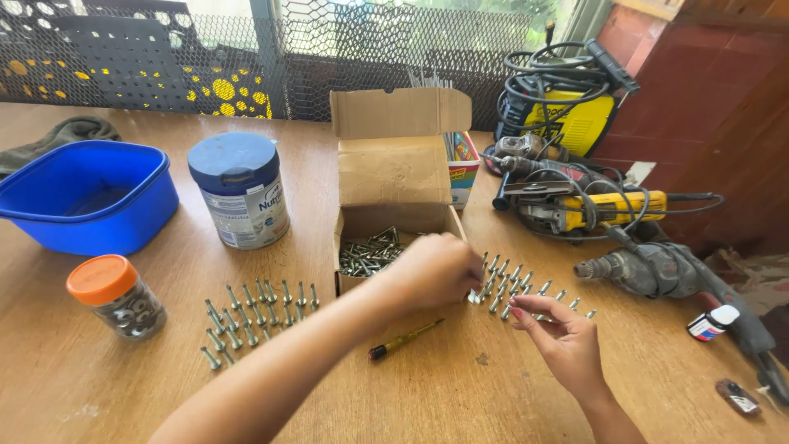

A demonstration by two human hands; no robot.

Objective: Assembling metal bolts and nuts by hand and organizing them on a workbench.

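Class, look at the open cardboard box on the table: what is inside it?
The cardboard box holds a loose heap of silver screws. The left hand covers its right side, so what lies there is hidden.

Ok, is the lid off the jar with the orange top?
No, the orange lid sits closed on the jar, which stands at the table's left, away from both hands.

You see a bright daylight scene. The light enters from the mesh window [370, 41] at the top, where the upper right part is overexposed and almost white. On the wooden table [493, 395] the shadows are soft and fall toward you. The middle is sharp, the small screws [255, 316] look clear. Near the edges the lines bend a little, as with a wide lens.
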